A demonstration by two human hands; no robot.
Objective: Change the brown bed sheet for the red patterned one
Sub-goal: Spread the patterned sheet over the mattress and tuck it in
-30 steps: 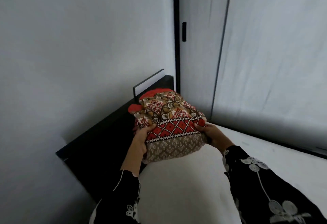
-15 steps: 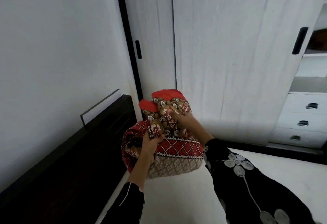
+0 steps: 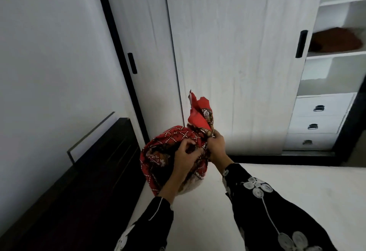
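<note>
1. White mattress (image 3: 287, 191) lay bare beneath the work, so the red patterned sheet (image 3: 168, 151) was held bunched just above its corner near the dark headboard (image 3: 99, 161)
2. Left hand (image 3: 185, 156) clutched a fold, fingers curled in, likely hunting an edge
3. Right hand (image 3: 216, 145) pinched a raised corner, apparently to shake the bundle open
4. Brown cloth (image 3: 336, 41), perhaps the old sheet, sat on a wardrobe shelf (image 3: 334, 54)

White wardrobe (image 3: 237, 52), dark headboard (image 3: 99, 171)

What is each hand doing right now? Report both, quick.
Left hand: closed, gripping the red patterned sheet.
Right hand: closed, gripping a bunched corner of the same sheet.
</note>
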